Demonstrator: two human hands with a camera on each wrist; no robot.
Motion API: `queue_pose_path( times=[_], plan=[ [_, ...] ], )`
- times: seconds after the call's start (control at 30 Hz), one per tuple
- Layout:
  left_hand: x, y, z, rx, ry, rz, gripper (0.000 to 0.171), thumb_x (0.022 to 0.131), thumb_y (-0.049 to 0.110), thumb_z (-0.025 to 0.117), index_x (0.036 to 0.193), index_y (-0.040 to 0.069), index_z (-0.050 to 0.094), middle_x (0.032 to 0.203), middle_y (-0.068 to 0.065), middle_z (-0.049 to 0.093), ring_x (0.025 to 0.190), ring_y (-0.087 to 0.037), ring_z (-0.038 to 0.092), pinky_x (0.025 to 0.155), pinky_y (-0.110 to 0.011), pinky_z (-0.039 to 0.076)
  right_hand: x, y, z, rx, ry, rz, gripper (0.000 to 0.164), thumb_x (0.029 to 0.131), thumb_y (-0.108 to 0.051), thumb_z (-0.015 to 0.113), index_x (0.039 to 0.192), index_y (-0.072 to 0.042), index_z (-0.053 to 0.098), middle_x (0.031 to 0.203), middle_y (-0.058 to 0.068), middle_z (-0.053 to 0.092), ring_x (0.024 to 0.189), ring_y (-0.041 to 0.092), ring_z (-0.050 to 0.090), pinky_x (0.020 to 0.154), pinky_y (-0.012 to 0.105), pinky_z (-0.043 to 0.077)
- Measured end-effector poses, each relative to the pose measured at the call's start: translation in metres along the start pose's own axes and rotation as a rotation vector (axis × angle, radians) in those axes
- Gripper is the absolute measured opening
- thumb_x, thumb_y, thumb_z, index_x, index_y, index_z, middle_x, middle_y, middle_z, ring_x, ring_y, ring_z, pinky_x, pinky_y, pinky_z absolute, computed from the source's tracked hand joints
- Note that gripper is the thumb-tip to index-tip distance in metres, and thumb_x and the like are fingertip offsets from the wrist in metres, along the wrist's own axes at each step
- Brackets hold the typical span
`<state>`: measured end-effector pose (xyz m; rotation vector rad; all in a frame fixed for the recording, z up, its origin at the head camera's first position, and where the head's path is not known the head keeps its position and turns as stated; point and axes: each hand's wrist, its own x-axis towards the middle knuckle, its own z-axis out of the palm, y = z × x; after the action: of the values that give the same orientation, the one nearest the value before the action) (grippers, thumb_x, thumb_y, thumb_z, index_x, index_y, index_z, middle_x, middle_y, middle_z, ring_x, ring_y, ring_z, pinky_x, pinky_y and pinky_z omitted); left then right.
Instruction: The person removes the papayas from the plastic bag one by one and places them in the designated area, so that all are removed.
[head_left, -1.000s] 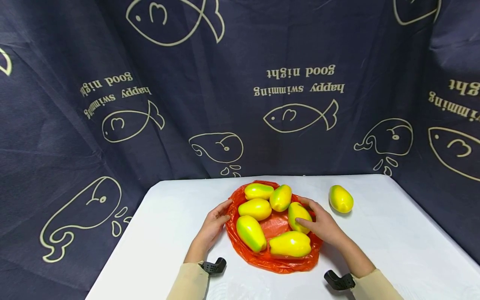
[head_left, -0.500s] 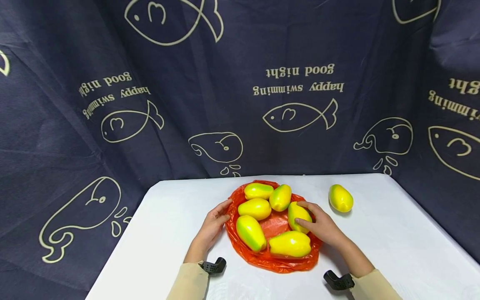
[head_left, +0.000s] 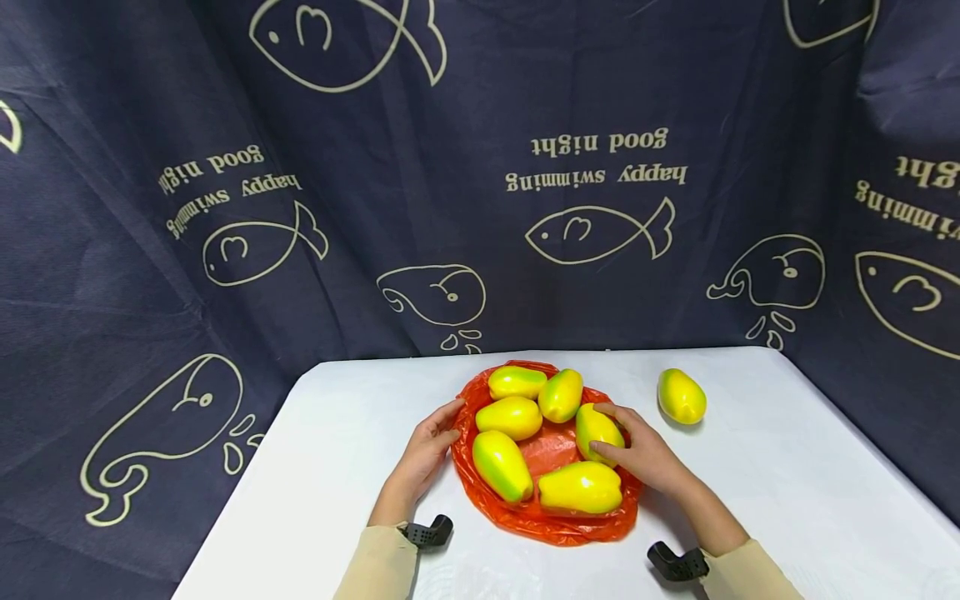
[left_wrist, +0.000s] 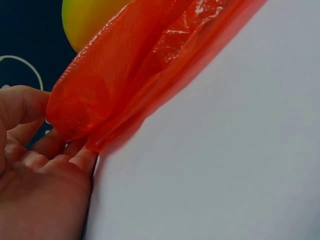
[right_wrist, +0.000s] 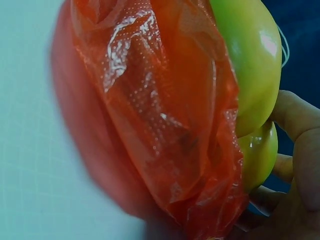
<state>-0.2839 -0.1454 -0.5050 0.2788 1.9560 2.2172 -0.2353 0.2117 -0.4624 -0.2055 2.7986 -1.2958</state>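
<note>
A red plastic bag (head_left: 551, 527), spread into a round shape with its edge rolled down, lies on the white table. Inside it are several yellow-green papayas, including one (head_left: 504, 467) at the left and another (head_left: 581, 488) at the front. My left hand (head_left: 427, 450) holds the bag's left edge; in the left wrist view the red film (left_wrist: 95, 95) sits between thumb and fingers. On the other side, my right hand (head_left: 648, 450) grips a papaya (head_left: 597, 433) at the bag's right edge, thumb on its near side and fingers behind.
One more papaya (head_left: 682, 398) lies outside the bag, toward the back right of the white table (head_left: 322, 467). A dark blue curtain (head_left: 480, 208) with fish drawings hangs behind the table and along both sides.
</note>
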Motion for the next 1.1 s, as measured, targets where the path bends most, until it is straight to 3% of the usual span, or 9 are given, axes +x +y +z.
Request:
queue_pose_path(
  times=[0.2, 0.47, 0.7, 1.1],
  plan=[
    [0.0, 0.0, -0.001, 0.019, 0.007, -0.009, 0.057, 0.095, -0.004, 0.05, 0.149, 0.01, 0.046, 0.16, -0.01, 0.039, 0.148, -0.029, 0.035, 0.109, -0.023, 0.045, 0.0, 0.001, 0.001, 0.005, -0.004, 0.007, 0.071, 0.088, -0.038, 0.072, 0.149, -0.015, 0.043, 0.15, 0.02, 0.043, 0.133, 0.039, 0.045, 0.108, 0.058, 0.046],
    [0.0, -0.001, 0.0, 0.012, 0.008, -0.009, 0.057, 0.094, -0.005, 0.05, 0.149, 0.009, 0.047, 0.159, -0.01, 0.04, 0.147, -0.028, 0.036, 0.109, -0.022, 0.045, -0.001, 0.003, 0.002, -0.001, 0.024, -0.015, 0.065, 0.09, -0.03, 0.068, 0.148, -0.011, 0.044, 0.149, 0.021, 0.045, 0.128, 0.039, 0.048, 0.108, 0.059, 0.045],
    [0.001, 0.0, 0.0, 0.033, 0.013, -0.01, 0.057, 0.094, -0.003, 0.05, 0.149, 0.012, 0.047, 0.159, -0.009, 0.04, 0.148, -0.028, 0.035, 0.109, -0.022, 0.045, -0.004, 0.0, -0.001, 0.005, 0.072, -0.002, 0.062, 0.093, -0.026, 0.062, 0.15, -0.011, 0.042, 0.15, 0.021, 0.044, 0.126, 0.038, 0.048, 0.108, 0.06, 0.045],
    [0.0, -0.001, -0.001, 0.04, 0.028, -0.021, 0.055, 0.095, -0.001, 0.05, 0.148, 0.014, 0.049, 0.158, -0.007, 0.041, 0.147, -0.027, 0.037, 0.11, -0.024, 0.045, -0.009, -0.006, -0.01, 0.071, 0.162, -0.057, 0.057, 0.094, -0.019, 0.06, 0.148, -0.015, 0.045, 0.15, 0.018, 0.046, 0.127, 0.037, 0.049, 0.106, 0.059, 0.047]
  ],
)
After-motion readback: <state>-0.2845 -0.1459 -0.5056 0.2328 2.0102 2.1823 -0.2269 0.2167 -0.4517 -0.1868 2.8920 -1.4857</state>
